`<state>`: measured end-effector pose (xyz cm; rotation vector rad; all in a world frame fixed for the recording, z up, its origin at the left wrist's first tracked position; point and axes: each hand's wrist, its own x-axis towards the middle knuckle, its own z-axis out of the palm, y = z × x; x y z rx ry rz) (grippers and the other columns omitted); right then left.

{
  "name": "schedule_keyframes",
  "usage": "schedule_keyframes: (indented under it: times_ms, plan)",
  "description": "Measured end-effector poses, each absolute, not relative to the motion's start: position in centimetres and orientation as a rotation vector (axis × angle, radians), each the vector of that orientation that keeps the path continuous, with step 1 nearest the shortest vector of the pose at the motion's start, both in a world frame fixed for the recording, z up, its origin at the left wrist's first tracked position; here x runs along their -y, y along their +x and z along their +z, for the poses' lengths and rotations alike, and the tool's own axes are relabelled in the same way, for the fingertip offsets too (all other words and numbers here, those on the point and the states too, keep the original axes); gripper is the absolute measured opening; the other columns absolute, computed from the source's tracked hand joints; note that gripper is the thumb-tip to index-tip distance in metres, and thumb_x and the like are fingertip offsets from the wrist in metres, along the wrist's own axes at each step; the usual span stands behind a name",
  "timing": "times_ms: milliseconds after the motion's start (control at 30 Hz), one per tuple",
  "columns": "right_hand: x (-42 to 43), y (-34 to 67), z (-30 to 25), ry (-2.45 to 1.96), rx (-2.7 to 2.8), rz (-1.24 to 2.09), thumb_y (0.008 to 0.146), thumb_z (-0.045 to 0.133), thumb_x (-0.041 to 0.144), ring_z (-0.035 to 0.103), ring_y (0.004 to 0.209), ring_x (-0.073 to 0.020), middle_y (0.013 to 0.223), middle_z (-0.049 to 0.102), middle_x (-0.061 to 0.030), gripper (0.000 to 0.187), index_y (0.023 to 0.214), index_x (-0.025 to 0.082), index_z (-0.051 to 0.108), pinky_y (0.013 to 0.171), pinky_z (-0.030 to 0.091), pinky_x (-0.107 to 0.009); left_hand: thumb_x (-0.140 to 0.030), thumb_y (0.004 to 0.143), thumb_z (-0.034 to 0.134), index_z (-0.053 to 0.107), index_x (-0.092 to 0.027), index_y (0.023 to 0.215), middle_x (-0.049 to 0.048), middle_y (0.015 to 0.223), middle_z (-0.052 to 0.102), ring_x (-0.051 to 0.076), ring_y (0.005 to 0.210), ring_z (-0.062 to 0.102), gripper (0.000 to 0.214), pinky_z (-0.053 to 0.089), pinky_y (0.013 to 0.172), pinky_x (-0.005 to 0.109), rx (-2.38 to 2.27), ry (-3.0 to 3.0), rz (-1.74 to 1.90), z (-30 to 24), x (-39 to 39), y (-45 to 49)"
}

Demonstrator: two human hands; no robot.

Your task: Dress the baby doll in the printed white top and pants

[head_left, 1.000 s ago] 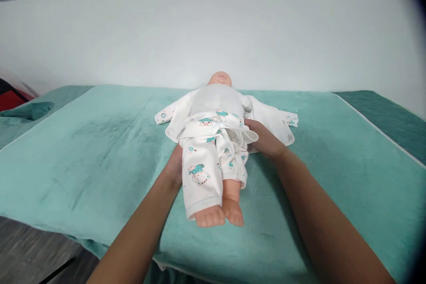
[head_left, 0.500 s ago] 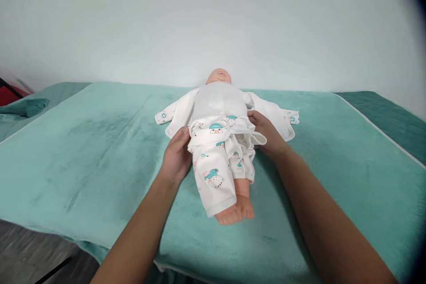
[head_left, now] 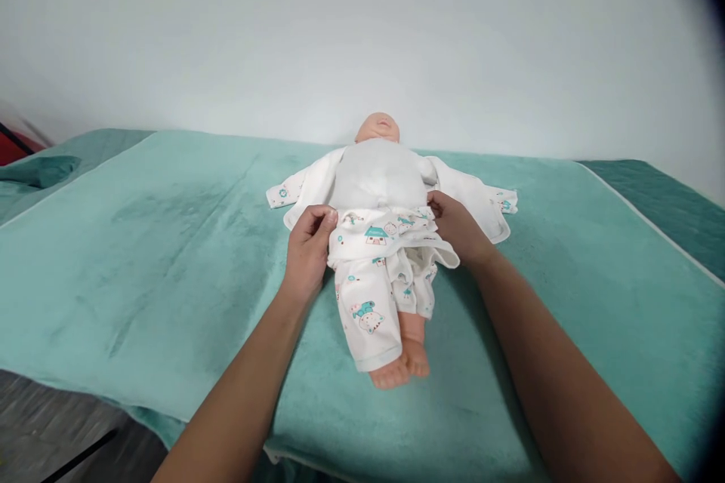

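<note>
A baby doll (head_left: 378,128) lies on its back on a teal towel (head_left: 170,256), head toward the wall, bare feet toward me. It wears white printed pants (head_left: 374,294); an open white printed jacket (head_left: 481,200) is spread under it. My left hand (head_left: 307,250) is closed on the pants' waistband at the doll's left-side hip as I see it. My right hand (head_left: 458,230) grips the waistband on the other side. The waistband sits at the doll's belly.
A white wall rises right behind the doll. A darker green cover (head_left: 662,204) shows at the far right, and a folded green cloth (head_left: 39,170) lies at the far left. The bed's near edge drops to a grey floor (head_left: 50,438) at bottom left.
Both hands have moved up from beside the doll's hips and thighs to the waistband, which has been drawn higher over the belly. The doll's legs shifted slightly right.
</note>
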<state>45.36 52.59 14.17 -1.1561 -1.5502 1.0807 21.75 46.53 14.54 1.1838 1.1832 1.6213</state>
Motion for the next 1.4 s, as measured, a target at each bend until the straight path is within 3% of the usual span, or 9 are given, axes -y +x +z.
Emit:
schedule_keyframes:
  times_ms: [133, 267, 500, 633, 767, 933, 1100, 1267, 1400]
  plan:
    - [-52.0, 45.5, 14.5, -1.275, 1.622, 0.721, 0.069, 0.067, 0.021, 0.064, 0.092, -0.0242, 0.104, 0.069, -0.0078, 0.036, 0.104, 0.023, 0.058, 0.078, 0.051, -0.037, -0.031, 0.078, 0.075, 0.061, -0.022, 0.084, -0.0026, 0.08, 0.054, 0.011, 0.071, 0.047, 0.017, 0.037, 0.063, 0.022, -1.164, 1.231, 1.549, 14.7, -46.2, 21.7]
    - [-51.3, 45.4, 15.1, -1.116, 1.757, 0.402, 0.072, 0.063, 0.017, 0.058, 0.115, -0.0266, 0.129, 0.062, -0.009, 0.045, 0.116, 0.025, 0.059, 0.096, 0.048, -0.043, -0.026, 0.072, 0.079, 0.06, -0.022, 0.079, -0.0004, 0.092, 0.057, 0.014, 0.086, 0.053, 0.021, 0.041, 0.074, 0.024, -1.15, 1.374, 1.563, 14.5, -46.3, 21.3]
    - [-51.8, 45.3, 15.5, -1.143, 1.631, 0.625, 0.067, 0.06, 0.015, 0.064, 0.097, -0.0239, 0.105, 0.071, -0.004, 0.035, 0.1, 0.024, 0.068, 0.089, 0.05, -0.039, -0.029, 0.082, 0.07, 0.059, -0.022, 0.08, 0.005, 0.131, 0.06, 0.022, 0.125, 0.053, 0.013, 0.042, 0.094, 0.031, -1.196, 1.393, 1.628, 14.9, -46.3, 21.9]
    - [-53.6, 45.0, 15.9, -1.218, 1.651, 0.588, 0.068, 0.061, 0.02, 0.061, 0.08, -0.0198, 0.082, 0.069, -0.0005, 0.018, 0.083, 0.022, 0.069, 0.076, 0.047, -0.033, -0.031, 0.086, 0.064, 0.055, -0.024, 0.085, 0.0011, 0.093, 0.068, 0.017, 0.091, 0.061, 0.012, 0.043, 0.077, 0.027, -1.331, 1.473, 1.644, 15.8, -48.7, 21.5]
    - [-56.8, 44.7, 16.1, -1.282, 1.69, 0.685, 0.061, 0.055, 0.019, 0.052, 0.064, -0.0162, 0.062, 0.06, 0.0022, 0.01, 0.063, 0.021, 0.064, 0.061, 0.039, -0.029, -0.032, 0.088, 0.059, 0.048, -0.026, 0.088, -0.0075, 0.057, 0.046, 0.012, 0.052, 0.039, 0.013, 0.029, 0.054, 0.024, -1.418, 1.497, 1.56, 16.3, -53.4, 21.3]
    - [-59.3, 44.6, 14.9, -1.289, 1.325, 1.213, 0.05, 0.052, 0.018, 0.038, 0.044, -0.0123, 0.047, 0.046, 0.0057, 0.012, 0.06, 0.023, 0.054, 0.046, 0.028, -0.026, -0.036, 0.085, 0.062, 0.048, -0.025, 0.083, -0.0069, 0.059, 0.043, 0.011, 0.052, 0.035, 0.017, 0.026, 0.052, 0.024, -1.338, 1.413, 1.577, 15.7, -56.4, 21.5]
    - [-57.9, 45.1, 15.3, -1.471, 1.438, 1.135, 0.062, 0.06, 0.024, 0.035, 0.042, -0.0106, 0.05, 0.046, 0.0064, 0.01, 0.07, 0.024, 0.055, 0.04, 0.023, -0.024, -0.049, 0.085, 0.062, 0.048, -0.019, 0.063, -0.0023, 0.063, 0.044, 0.012, 0.062, 0.037, 0.039, 0.028, 0.053, 0.024, -1.384, 1.557, 1.274, 15.7, -55.8, 19.5]
    - [-57.2, 45.6, 16.3, -1.498, 1.617, 1.236, 0.072, 0.064, 0.033, 0.043, 0.048, -0.013, 0.056, 0.058, 0.001, 0.011, 0.073, 0.022, 0.063, 0.042, 0.03, -0.025, -0.048, 0.078, 0.07, 0.055, -0.02, 0.067, -0.0016, 0.064, 0.047, 0.012, 0.058, 0.038, 0.034, 0.027, 0.045, 0.022, -1.295, 1.39, 1.054, 16.3, -54.9, 18.1]
    - [-57.0, 45.5, 16.0, -1.248, 1.577, 1.463, 0.075, 0.066, 0.035, 0.055, 0.059, -0.0171, 0.067, 0.068, -0.0001, 0.02, 0.09, 0.024, 0.07, 0.049, 0.042, -0.028, -0.038, 0.072, 0.076, 0.059, -0.019, 0.072, -0.0023, 0.064, 0.05, 0.01, 0.054, 0.041, 0.025, 0.032, 0.046, 0.021, -1.135, 1.126, 1.034, 16.2, -54.3, 18.4]
